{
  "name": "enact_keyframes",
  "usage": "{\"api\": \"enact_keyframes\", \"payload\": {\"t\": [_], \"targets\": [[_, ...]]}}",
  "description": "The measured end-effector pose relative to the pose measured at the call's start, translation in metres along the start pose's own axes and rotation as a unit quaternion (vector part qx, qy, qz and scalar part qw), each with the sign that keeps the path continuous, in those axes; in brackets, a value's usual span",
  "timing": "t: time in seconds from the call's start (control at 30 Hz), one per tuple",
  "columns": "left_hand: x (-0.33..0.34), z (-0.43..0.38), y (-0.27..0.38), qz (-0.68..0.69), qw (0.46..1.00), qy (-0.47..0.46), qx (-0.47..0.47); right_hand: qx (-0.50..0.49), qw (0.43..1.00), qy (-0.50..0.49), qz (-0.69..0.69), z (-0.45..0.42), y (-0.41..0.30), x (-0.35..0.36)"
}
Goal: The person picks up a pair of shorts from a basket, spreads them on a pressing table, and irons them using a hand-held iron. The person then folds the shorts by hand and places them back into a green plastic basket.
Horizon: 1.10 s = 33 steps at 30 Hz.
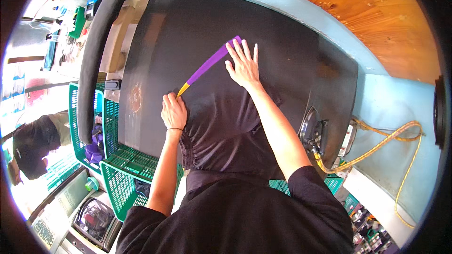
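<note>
A narrow fabric strip, purple (209, 65) over most of its length and yellow (183, 89) at its near-left end, lies slantwise across a black padded ironing table (197, 24). My left hand (174, 112) has its fingers closed over the yellow end, which they partly hide. Flat beside the far purple end rests my right hand (244, 65), fingers spread, with some fingertips overlapping the strip. Below the strip a dark garment (226, 141) with a gathered elastic edge is spread on the table, close against my body.
An electric iron (312, 130) stands at the table's right, its yellow cord (385, 139) looping towards the wall. Green plastic baskets (122, 187) holding cloth are at the left. A long black padded arm (97, 63) rises above them. Another person (35, 144) is at far left.
</note>
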<state>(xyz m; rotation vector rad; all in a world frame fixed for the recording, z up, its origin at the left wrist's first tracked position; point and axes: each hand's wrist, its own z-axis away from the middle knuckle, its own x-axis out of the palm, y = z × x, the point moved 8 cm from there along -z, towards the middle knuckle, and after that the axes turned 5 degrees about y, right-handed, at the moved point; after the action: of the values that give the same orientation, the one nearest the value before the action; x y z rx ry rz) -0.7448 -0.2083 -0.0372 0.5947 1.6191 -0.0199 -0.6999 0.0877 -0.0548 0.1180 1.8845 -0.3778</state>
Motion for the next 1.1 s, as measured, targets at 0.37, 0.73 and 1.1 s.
{"api": "enact_keyframes", "payload": {"t": [0.37,0.73,1.1], "targets": [[0.037,0.014,0.09,0.032,0.976,-0.046,0.208,0.255,0.912,0.252,0.2,0.215,0.136,-0.254],[-0.021,0.014,0.02,0.033,0.991,0.128,0.03,0.601,0.774,-0.065,-0.188,0.338,0.21,-0.222],[-0.015,0.023,-0.041,0.154,0.983,0.05,-0.087,0.36,0.908,-0.206,-0.056,0.059,-0.007,-0.131]]}}
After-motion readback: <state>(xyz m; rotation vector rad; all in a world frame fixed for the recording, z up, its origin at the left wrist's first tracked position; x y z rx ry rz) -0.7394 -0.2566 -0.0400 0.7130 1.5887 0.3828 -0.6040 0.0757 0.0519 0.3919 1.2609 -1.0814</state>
